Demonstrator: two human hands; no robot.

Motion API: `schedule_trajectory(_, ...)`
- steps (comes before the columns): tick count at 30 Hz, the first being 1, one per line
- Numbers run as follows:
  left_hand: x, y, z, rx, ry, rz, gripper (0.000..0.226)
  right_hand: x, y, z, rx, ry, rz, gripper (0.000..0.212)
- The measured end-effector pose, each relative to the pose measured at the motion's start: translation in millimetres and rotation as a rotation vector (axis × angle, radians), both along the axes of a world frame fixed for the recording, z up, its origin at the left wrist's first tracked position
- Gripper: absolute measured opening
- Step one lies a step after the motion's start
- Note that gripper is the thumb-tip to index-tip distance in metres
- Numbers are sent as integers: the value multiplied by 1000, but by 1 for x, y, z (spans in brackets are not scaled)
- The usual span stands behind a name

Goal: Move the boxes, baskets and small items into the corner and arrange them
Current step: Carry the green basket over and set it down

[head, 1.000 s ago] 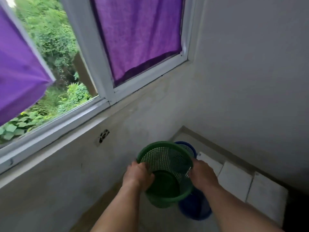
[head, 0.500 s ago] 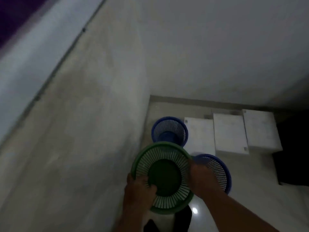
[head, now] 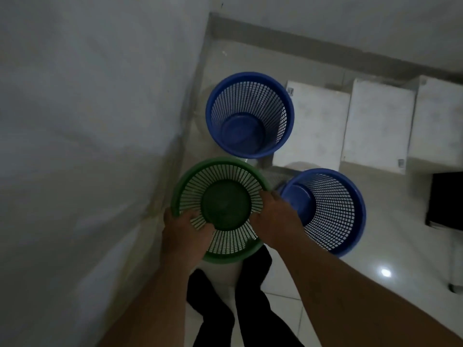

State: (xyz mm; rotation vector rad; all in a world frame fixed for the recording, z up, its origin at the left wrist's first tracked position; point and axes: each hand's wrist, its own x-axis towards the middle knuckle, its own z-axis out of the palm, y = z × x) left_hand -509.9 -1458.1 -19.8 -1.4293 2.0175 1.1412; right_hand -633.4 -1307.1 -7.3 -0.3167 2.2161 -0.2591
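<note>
The person is holding the green basket (head: 220, 209) by its rim with both hands: the left hand (head: 185, 234) is gripping the near-left edge with fingers curled over into the mesh, and the right hand (head: 275, 221) is clamping the right edge the same way, so neither hand is free. The basket is sitting right between the hands, just beside the wall (head: 87, 146) on the left-hand side, and whether it's resting on the floor yet is hard to tell. Just beyond the hands a blue basket (head: 250, 116) is standing upright near the corner, and another blue basket (head: 325, 211) is leaning just past the right hand, apparently touching it. Probably the smart move is keeping the green one level, lowering it straight down against the wall, then letting go with both hands together so it isn't tipping. White boxes (head: 375, 121) are lined up beyond the right hand. They're carrying small marks at the corners, but nothing is readable.
</note>
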Motion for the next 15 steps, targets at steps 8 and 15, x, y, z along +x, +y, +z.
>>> schedule_trajectory(8, 6, 4, -41, 41, 10, 18, 32, -7, -9, -40, 98, -44, 42, 69)
schedule_trajectory(15, 7, 1, -52, 92, 23, -4, 35, -11, -4, -59, 120, -126, 55, 76)
